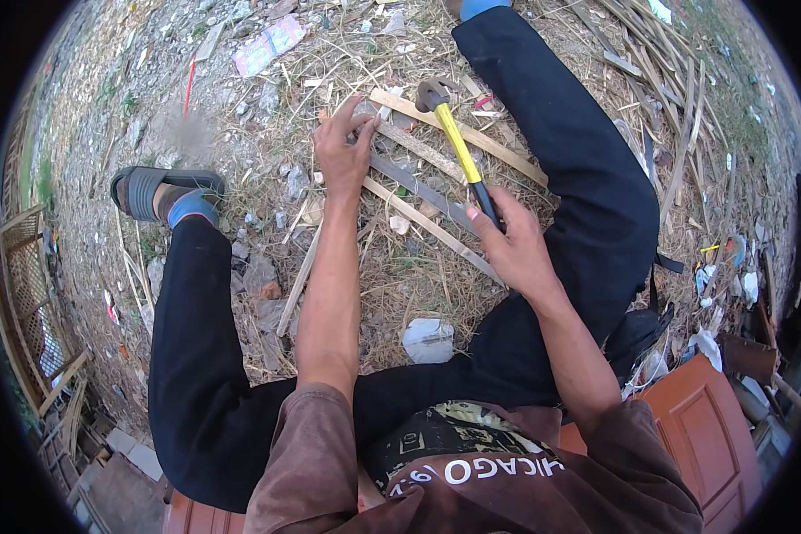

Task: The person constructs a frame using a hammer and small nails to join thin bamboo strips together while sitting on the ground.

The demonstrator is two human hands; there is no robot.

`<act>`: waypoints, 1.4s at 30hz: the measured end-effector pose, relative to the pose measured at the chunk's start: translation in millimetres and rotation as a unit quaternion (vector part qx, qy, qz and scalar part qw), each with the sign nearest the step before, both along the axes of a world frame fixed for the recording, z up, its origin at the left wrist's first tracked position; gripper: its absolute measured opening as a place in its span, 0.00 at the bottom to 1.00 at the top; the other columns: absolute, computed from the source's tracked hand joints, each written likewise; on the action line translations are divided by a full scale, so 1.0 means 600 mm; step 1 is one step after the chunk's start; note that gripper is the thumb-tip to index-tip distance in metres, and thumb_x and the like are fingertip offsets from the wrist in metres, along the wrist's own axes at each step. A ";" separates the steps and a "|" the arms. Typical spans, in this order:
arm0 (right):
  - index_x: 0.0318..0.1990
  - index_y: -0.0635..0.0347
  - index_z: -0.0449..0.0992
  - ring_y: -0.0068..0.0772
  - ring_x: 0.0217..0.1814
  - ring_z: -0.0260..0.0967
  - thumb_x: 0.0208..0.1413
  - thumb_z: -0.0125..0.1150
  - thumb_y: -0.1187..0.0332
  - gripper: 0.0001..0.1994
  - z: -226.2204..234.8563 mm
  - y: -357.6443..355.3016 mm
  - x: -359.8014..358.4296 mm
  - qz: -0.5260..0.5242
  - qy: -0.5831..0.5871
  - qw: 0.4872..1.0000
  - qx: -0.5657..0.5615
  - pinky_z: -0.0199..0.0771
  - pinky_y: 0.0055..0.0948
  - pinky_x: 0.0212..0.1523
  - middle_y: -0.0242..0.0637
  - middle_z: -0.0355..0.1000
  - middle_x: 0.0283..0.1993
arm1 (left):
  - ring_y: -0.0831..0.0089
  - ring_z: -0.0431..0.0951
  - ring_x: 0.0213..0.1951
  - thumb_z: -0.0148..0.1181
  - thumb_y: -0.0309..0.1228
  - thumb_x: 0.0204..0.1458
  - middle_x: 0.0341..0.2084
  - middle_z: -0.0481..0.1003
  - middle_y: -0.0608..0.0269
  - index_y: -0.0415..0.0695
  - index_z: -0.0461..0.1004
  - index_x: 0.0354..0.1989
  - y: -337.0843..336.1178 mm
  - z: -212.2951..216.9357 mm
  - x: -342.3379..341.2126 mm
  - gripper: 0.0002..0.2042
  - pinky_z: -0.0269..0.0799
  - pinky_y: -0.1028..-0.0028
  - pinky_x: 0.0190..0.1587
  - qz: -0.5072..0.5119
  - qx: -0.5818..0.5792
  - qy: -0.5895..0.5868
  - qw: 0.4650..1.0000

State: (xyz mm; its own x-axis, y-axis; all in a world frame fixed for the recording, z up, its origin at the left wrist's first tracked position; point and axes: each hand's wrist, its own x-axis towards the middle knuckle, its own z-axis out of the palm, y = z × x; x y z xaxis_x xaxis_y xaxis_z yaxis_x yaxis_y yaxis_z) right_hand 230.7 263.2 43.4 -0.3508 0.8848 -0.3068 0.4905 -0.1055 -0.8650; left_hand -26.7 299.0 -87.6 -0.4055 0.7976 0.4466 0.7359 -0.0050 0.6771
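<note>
My right hand (513, 242) is wrapped round the black grip of a claw hammer (455, 138) with a yellow shaft. The rusty head points away from me, above several thin wooden strips lying side by side on the ground between my legs. My left hand (342, 147) is at the left ends of these strips, its thumb and fingers drawn together; what they pinch is too small to tell. A pale strip (498, 157) lies farthest, then a rough brown strip (423, 151), a dark grey strip (412, 185), and another pale strip (432, 233) nearest me.
Dry grass, stones and wood scraps cover the ground. A pink wrapper (269, 44) lies at the far left, and a white chunk (428, 341) near my lap. Long slats (685, 133) are piled at right. A reddish panelled door (705, 427) is beneath me; a lattice frame (36, 303) stands left.
</note>
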 end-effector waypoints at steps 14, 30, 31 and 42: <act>0.47 0.61 0.69 0.63 0.29 0.73 0.66 0.52 0.66 0.10 -0.035 0.030 -0.069 0.095 -0.119 0.983 0.107 0.67 0.56 0.31 0.56 0.72 0.24 | 0.69 0.84 0.41 0.72 0.28 0.48 0.34 0.84 0.61 0.48 0.67 0.60 -0.002 0.002 0.006 0.30 0.76 0.70 0.46 0.009 -0.044 -0.105 0.993; 0.47 0.60 0.68 0.64 0.28 0.72 0.66 0.52 0.65 0.09 -0.007 0.025 -0.083 0.087 -0.077 0.985 0.124 0.66 0.54 0.28 0.56 0.72 0.24 | 0.64 0.84 0.37 0.72 0.32 0.48 0.32 0.84 0.65 0.48 0.69 0.57 0.001 -0.005 0.002 0.27 0.77 0.66 0.42 0.022 -0.018 -0.089 0.996; 0.47 0.61 0.68 0.63 0.28 0.72 0.66 0.52 0.65 0.10 -0.002 0.022 -0.084 0.081 -0.062 0.986 0.129 0.66 0.54 0.29 0.56 0.72 0.24 | 0.64 0.84 0.38 0.72 0.32 0.48 0.32 0.84 0.66 0.48 0.69 0.57 -0.003 -0.005 0.003 0.27 0.77 0.66 0.42 0.022 -0.021 -0.084 0.996; 0.47 0.60 0.68 0.64 0.27 0.72 0.67 0.51 0.65 0.09 -0.004 0.020 -0.082 0.074 -0.077 0.989 0.101 0.66 0.55 0.28 0.55 0.72 0.23 | 0.69 0.85 0.38 0.73 0.31 0.47 0.32 0.84 0.65 0.50 0.68 0.58 -0.003 -0.008 0.003 0.28 0.77 0.71 0.40 0.020 -0.024 -0.080 0.996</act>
